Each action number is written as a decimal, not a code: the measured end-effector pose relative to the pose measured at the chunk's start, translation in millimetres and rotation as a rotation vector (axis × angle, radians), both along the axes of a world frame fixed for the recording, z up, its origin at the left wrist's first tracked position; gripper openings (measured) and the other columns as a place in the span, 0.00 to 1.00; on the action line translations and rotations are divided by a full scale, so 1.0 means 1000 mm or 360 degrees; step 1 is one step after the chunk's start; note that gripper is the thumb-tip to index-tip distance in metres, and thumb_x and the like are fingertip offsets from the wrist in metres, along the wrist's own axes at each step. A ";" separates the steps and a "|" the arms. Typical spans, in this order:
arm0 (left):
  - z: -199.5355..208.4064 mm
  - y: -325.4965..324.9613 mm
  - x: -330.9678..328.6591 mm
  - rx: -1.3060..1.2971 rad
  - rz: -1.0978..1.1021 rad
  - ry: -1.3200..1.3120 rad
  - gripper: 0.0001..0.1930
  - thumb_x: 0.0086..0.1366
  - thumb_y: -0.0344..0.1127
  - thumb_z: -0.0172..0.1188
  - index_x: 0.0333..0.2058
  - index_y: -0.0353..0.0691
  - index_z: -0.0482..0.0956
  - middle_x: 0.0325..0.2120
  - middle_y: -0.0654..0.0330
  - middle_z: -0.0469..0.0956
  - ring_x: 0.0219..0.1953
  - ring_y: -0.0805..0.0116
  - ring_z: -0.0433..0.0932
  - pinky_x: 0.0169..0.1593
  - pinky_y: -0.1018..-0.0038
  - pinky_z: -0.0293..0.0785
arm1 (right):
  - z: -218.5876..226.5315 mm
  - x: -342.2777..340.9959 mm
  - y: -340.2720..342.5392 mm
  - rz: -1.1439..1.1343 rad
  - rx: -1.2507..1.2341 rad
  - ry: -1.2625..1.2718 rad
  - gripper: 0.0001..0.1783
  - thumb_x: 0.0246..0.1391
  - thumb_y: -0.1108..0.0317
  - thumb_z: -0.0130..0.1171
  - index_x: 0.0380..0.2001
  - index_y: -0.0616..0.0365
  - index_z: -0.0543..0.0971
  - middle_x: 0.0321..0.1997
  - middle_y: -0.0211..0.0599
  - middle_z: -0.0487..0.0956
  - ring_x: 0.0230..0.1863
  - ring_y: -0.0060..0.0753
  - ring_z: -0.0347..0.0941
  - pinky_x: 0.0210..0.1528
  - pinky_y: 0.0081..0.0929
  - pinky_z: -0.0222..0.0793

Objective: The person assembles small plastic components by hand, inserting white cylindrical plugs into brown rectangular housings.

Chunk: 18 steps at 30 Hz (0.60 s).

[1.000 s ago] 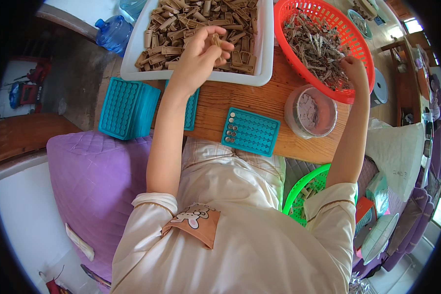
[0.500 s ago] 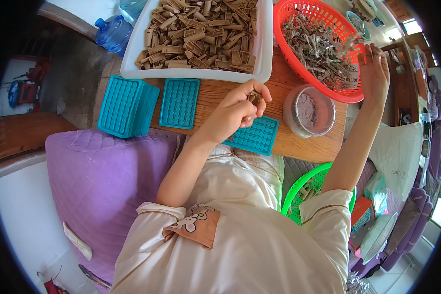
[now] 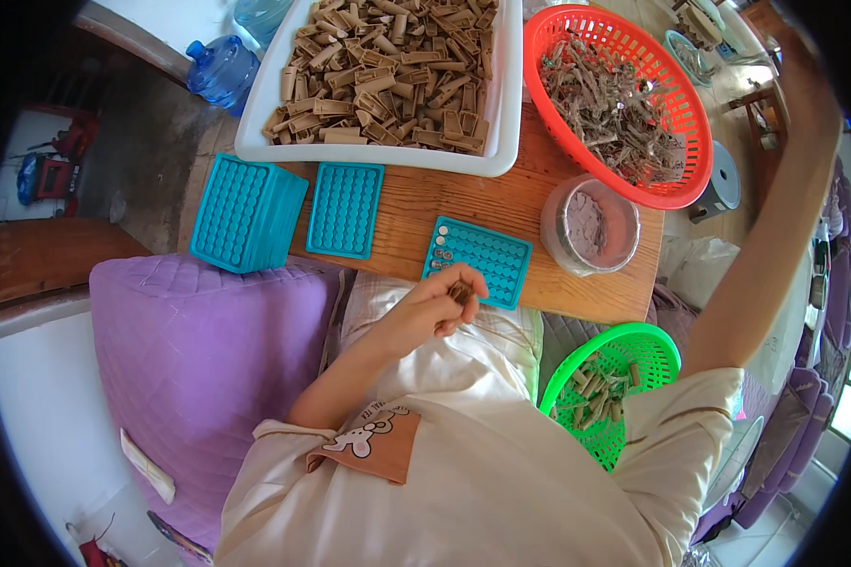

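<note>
Both my hands have moved: left hand (image 3: 442,307) nearside of the part-filled tray (image 3: 507,302), fingers clasping a brown piece (image 3: 460,292); right hand (image 3: 796,59) far right of it, fingers unclear; most slots (image 3: 494,253) unfilled.

right hand (image 3: 796,62): blurred at edge | brown piece (image 3: 460,294): partly hidden by left fingers (image 3: 472,275) | white tray (image 3: 508,99): top cropped

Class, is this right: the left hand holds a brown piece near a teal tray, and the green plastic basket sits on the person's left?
Not quite: the head view shows the green plastic basket on the person's right. The left hand does hold a brown piece near a teal tray.
</note>
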<state>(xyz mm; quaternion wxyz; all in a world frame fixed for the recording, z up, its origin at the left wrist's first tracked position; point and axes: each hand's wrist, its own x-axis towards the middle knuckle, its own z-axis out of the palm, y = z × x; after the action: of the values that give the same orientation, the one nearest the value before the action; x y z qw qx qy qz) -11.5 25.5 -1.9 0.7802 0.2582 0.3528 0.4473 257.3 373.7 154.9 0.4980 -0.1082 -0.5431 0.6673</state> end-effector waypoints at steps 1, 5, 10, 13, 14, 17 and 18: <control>-0.004 -0.006 -0.001 -0.0056 -0.0019 -0.0021 0.13 0.46 0.24 0.38 0.33 0.39 0.64 0.19 0.65 0.63 0.16 0.84 0.54 0.18 0.88 0.51 | 0.002 -0.003 0.000 -0.0119 0.0024 -0.0133 0.12 0.49 0.72 0.39 0.35 0.68 0.66 0.42 0.49 0.65 0.47 0.41 0.58 0.52 0.41 0.49; -0.023 -0.023 -0.007 -0.0158 0.0070 -0.0151 0.13 0.46 0.23 0.38 0.33 0.39 0.64 0.19 0.65 0.63 0.15 0.84 0.53 0.18 0.88 0.50 | 0.005 -0.018 -0.002 -0.0584 0.0101 -0.0666 0.12 0.50 0.71 0.38 0.35 0.67 0.67 0.39 0.47 0.67 0.43 0.37 0.60 0.48 0.36 0.53; -0.028 -0.028 -0.004 -0.0234 0.0117 -0.0125 0.13 0.46 0.23 0.38 0.33 0.38 0.64 0.19 0.65 0.63 0.15 0.84 0.53 0.18 0.88 0.50 | 0.006 -0.031 -0.009 -0.1188 0.0189 -0.1361 0.13 0.50 0.69 0.36 0.34 0.64 0.68 0.35 0.44 0.69 0.39 0.33 0.64 0.44 0.31 0.57; -0.033 -0.032 0.000 -0.0279 0.0150 -0.0136 0.14 0.45 0.21 0.37 0.33 0.38 0.63 0.19 0.63 0.63 0.16 0.82 0.53 0.18 0.87 0.50 | 0.006 -0.038 -0.010 -0.1547 0.0255 -0.1776 0.13 0.51 0.69 0.35 0.33 0.63 0.69 0.32 0.42 0.70 0.36 0.30 0.65 0.42 0.27 0.60; -0.034 -0.032 0.001 -0.0274 0.0140 -0.0146 0.14 0.45 0.21 0.37 0.33 0.38 0.63 0.19 0.63 0.63 0.16 0.82 0.53 0.18 0.87 0.50 | 0.007 -0.037 -0.012 -0.1681 0.0281 -0.1919 0.14 0.51 0.68 0.35 0.33 0.63 0.70 0.31 0.41 0.70 0.35 0.29 0.66 0.41 0.26 0.61; -0.034 -0.036 0.005 -0.0299 0.0114 -0.0137 0.14 0.45 0.22 0.38 0.33 0.38 0.63 0.19 0.63 0.63 0.16 0.83 0.53 0.18 0.87 0.51 | -0.115 -0.017 0.012 -0.0699 0.0308 -0.1936 0.12 0.49 0.67 0.44 0.37 0.57 0.70 0.22 0.26 0.70 0.24 0.17 0.65 0.22 0.16 0.59; -0.036 -0.038 0.005 -0.0314 0.0092 -0.0100 0.14 0.45 0.22 0.38 0.33 0.38 0.63 0.19 0.63 0.63 0.16 0.83 0.53 0.18 0.87 0.51 | -0.124 -0.018 0.010 -0.0703 0.0205 -0.1958 0.12 0.48 0.67 0.46 0.37 0.54 0.70 0.23 0.25 0.71 0.23 0.16 0.64 0.22 0.15 0.57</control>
<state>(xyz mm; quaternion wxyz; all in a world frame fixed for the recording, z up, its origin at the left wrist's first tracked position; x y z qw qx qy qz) -6.4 -12.1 -38.2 0.7993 0.1558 0.3778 0.4405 239.6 383.8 30.5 0.2275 -0.5490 -0.7327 0.3318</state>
